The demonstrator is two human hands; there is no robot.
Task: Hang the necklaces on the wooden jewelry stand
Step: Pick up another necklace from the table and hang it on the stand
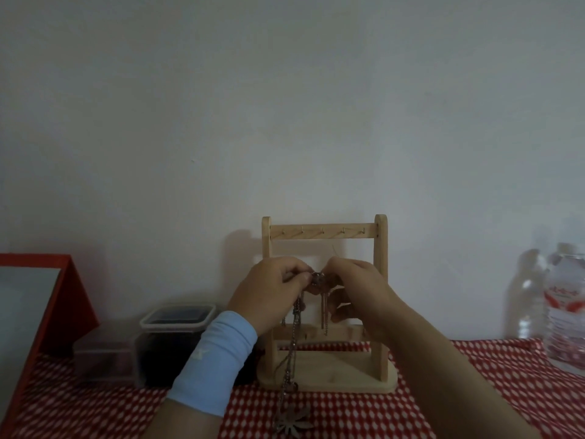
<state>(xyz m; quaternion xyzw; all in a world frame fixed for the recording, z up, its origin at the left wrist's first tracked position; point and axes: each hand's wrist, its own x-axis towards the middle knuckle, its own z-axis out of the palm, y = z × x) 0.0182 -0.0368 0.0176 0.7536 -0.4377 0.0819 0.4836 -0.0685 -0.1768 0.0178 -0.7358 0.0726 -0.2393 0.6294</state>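
Necklace (294, 331) pinched at top by both hands, left hand (269, 293) and right hand (354, 286) together before wooden jewelry stand (380, 280). Risk: dangling chain tangling, pendant (292, 421) dragging table (348, 413), snagging base.

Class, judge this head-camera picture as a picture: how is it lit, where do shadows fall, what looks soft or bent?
Head view: dim, flat, greyish light, no strong glare; the wooden jewelry stand casts a soft shadow leftward onto the wall; the necklace is blurred; the water bottle at the right edge looks smeared, probably stretched by the wide lens.
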